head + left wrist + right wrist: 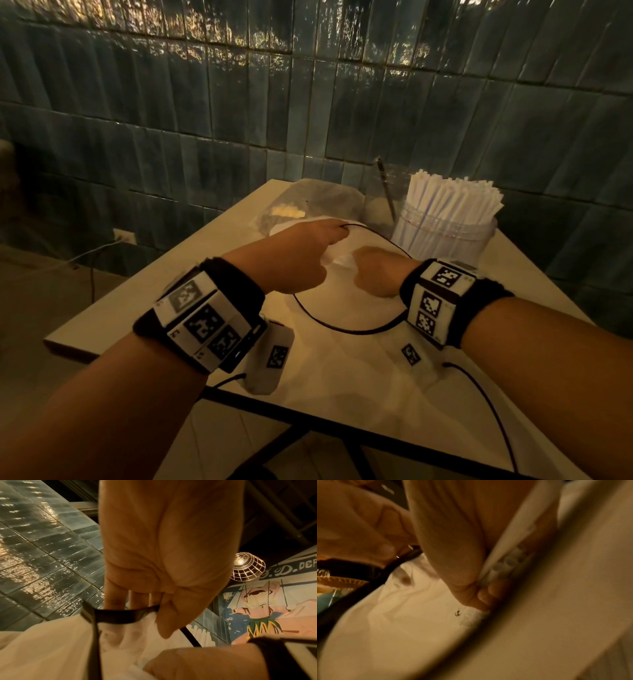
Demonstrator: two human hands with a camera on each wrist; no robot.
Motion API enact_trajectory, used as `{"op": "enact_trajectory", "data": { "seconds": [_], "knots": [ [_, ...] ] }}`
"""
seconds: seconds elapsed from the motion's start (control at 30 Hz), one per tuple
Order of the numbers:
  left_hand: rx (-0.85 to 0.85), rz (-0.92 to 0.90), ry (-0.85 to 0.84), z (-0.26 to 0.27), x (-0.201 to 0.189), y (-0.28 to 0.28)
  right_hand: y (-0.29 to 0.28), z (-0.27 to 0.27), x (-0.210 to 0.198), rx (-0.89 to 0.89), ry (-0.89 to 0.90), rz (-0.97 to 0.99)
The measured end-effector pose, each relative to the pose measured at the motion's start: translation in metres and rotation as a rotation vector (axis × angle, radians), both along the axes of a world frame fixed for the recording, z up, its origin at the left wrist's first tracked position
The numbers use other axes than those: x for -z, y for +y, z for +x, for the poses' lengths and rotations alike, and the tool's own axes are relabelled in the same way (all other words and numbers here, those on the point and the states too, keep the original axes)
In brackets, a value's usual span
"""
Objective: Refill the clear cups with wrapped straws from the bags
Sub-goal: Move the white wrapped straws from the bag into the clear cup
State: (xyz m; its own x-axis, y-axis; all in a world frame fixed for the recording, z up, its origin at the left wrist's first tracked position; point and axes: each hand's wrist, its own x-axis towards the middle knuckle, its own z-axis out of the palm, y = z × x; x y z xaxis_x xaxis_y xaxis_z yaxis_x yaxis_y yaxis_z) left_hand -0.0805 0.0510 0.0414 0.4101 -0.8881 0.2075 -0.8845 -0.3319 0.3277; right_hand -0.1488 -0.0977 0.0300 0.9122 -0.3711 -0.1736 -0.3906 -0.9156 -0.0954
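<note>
A white plastic bag of wrapped straws lies on the cream table under both hands. My left hand pinches the bag's crumpled film near its open end, and a black cable crosses its fingers. Just to the right, my right hand is a fist inside the bag's mouth. In the right wrist view its fingers curl round a bundle of wrapped straws whose ends show. A clear cup packed with upright wrapped straws stands at the back right.
Behind the hands lies a clear bag with something pale inside. Next to the full cup stands a second clear cup holding one dark stick. A black cable loops between my wrists. Dark tiled wall backs the table; its near edge is close.
</note>
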Motion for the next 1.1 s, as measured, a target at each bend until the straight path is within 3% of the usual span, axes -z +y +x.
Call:
{"op": "enact_trajectory", "data": {
  "seconds": [0.2,0.53,0.67,0.93,1.03,1.1],
  "knots": [
    [-0.013,0.001,0.02,-0.005,0.004,-0.005,0.0,-0.015,-0.026,0.205,-0.056,0.423],
    [-0.194,0.048,-0.123,-0.018,0.025,-0.041,0.001,-0.037,-0.039,0.06,0.025,0.094],
    [-0.301,0.079,-0.227,-0.035,0.025,-0.058,0.008,-0.043,-0.039,0.023,0.01,0.176],
    [-0.203,0.119,-0.154,-0.03,0.012,-0.069,-0.005,-0.071,-0.058,0.065,-0.194,0.65],
    [-0.217,-0.012,-0.025,-0.025,0.01,-0.066,-0.015,-0.081,-0.076,0.047,-0.374,0.788],
    [-0.244,-0.027,0.031,-0.023,0.008,-0.066,-0.02,-0.084,-0.084,-0.004,-0.549,0.765]
  ]
}}
